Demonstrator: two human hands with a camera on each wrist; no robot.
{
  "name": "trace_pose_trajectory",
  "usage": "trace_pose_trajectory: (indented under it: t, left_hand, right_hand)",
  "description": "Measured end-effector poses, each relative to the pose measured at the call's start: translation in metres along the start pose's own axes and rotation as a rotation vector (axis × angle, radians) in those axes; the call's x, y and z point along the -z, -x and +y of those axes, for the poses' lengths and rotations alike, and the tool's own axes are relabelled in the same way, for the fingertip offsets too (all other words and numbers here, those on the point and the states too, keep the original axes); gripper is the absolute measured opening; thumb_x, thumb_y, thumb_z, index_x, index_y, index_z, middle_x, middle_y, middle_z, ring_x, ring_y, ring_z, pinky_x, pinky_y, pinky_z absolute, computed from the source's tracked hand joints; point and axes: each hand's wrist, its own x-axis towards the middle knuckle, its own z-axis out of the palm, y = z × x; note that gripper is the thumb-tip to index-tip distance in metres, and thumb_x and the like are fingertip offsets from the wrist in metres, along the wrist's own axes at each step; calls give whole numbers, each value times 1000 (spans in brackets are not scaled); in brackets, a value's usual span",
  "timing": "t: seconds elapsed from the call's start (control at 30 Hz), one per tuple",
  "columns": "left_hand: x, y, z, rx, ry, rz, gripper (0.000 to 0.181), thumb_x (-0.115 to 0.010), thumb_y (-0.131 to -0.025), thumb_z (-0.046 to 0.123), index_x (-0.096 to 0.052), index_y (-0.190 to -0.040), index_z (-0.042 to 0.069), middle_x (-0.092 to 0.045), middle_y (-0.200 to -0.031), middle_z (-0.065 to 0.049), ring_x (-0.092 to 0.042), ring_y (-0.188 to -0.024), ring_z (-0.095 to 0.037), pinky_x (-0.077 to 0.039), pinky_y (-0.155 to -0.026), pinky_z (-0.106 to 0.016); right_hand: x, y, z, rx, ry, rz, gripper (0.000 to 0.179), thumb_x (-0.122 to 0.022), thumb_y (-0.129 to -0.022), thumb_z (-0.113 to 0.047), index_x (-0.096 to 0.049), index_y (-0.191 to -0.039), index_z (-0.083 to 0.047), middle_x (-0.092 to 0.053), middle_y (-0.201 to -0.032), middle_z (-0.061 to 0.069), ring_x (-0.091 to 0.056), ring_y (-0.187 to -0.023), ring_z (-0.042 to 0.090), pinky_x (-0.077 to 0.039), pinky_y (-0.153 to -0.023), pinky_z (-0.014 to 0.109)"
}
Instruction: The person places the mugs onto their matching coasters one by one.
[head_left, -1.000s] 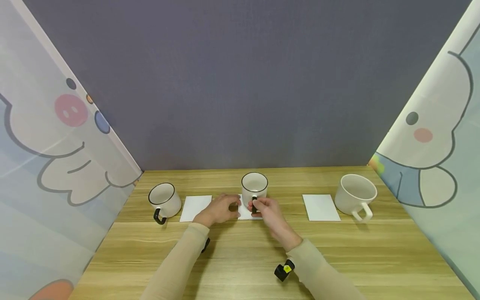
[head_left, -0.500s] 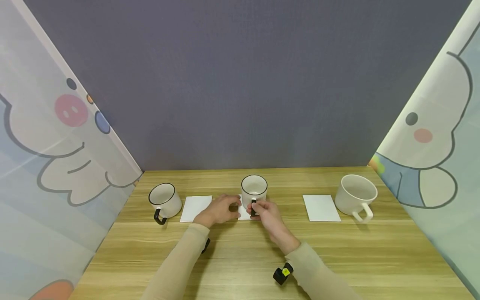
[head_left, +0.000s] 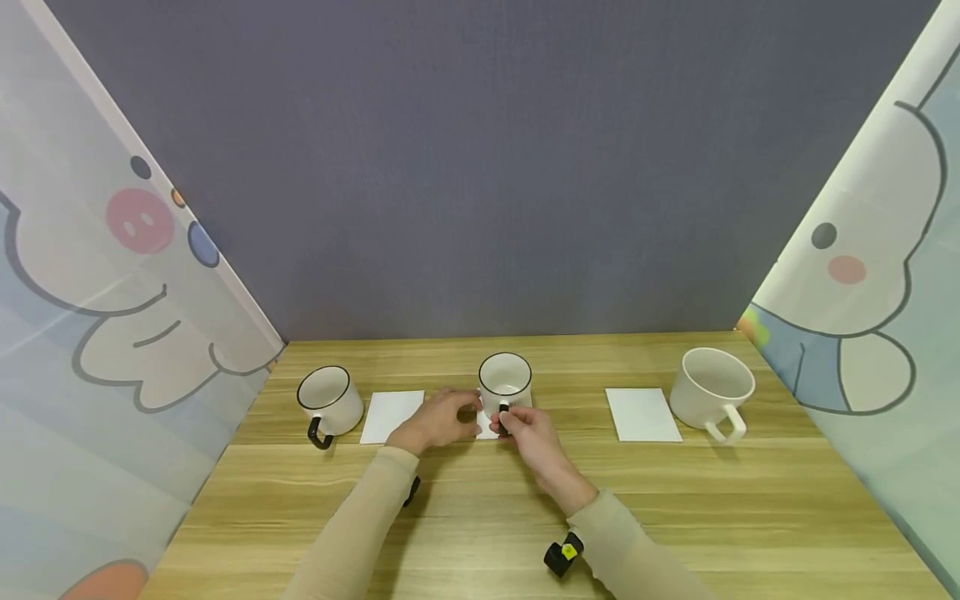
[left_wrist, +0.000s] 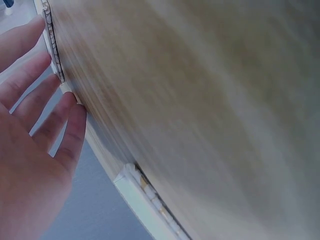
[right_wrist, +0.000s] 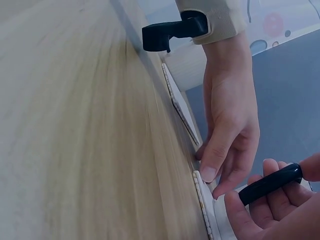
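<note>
Held mug (head_left: 505, 379): shifted slightly left and towards us, now over the middle coaster (head_left: 486, 429), base contact unclear.
Right hand (head_left: 536, 442): our fingers pinch its black handle (right_wrist: 272, 183).
Left hand (head_left: 441, 419): fingers spread at the coaster's left edge.
Handling: we'd best keep the mug level, coaster steady.

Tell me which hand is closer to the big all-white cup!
Right. The right hand holds the middle mug, left of the cup; the left hand is farther left, beside the middle white square.
</note>
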Motion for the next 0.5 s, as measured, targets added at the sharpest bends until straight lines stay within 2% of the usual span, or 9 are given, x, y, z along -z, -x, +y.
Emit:
trace_pose_trajectory:
  t: [0.5]
  left_hand:
    - [0,0,0,-9,9,5,27,-78,-90,32,-67,-114,25,-55,-148,0,-48,-135,-31,-39,-108,-61]
  right_hand:
    - [2,-1,-1,-26,17,-27,23,-52,-103,-5,-66,-105,13,-69,-95,10,-65,-90,16,-53,-93,55]
